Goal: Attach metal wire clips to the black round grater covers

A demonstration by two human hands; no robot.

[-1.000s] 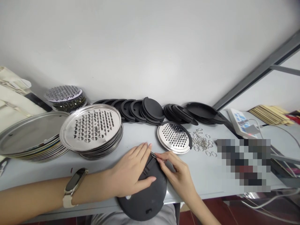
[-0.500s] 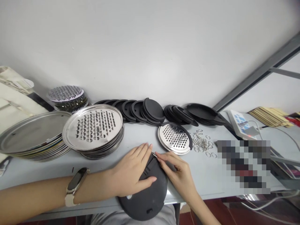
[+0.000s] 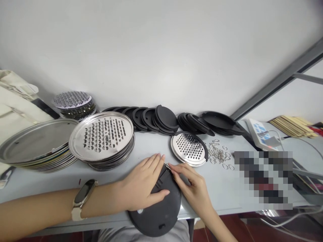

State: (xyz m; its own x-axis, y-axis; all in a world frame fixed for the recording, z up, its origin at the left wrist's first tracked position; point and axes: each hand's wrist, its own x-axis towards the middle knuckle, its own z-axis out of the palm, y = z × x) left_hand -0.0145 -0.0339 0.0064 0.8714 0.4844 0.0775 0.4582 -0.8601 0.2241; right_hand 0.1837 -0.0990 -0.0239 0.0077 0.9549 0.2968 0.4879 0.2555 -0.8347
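At the near edge of the grey table (image 3: 217,196), I have the left hand (image 3: 141,185) laid flat on a black disc (image 3: 161,211), palm down, fingers together and thumb spread, grasping nothing. The right hand (image 3: 193,183) pinches a small metal piece (image 3: 167,165) between thumb and forefinger at the disc's far rim, just beside the left fingertips; its exact shape is too small for me to make out. The disc juts past the table edge above a lap in grey cloth (image 3: 179,232). A watch (image 3: 84,195) with a pale strap circles the left wrist.

Just beyond the hands I see a round grater (image 3: 189,147) with black edging along its right side, and near it a scatter of metal rings and clips (image 3: 219,154). Off to the left stands a stack of larger graters (image 3: 101,137), overlapping a pile of wide metal plates (image 3: 37,141), with spiked discs (image 3: 72,99) behind. Black rounds (image 3: 165,117) line the foot of the white wall (image 3: 161,50). Farther right are a white case (image 3: 259,131) with blue patches and some yellowish slats (image 3: 290,126); a pixelated patch hides part of the tabletop.
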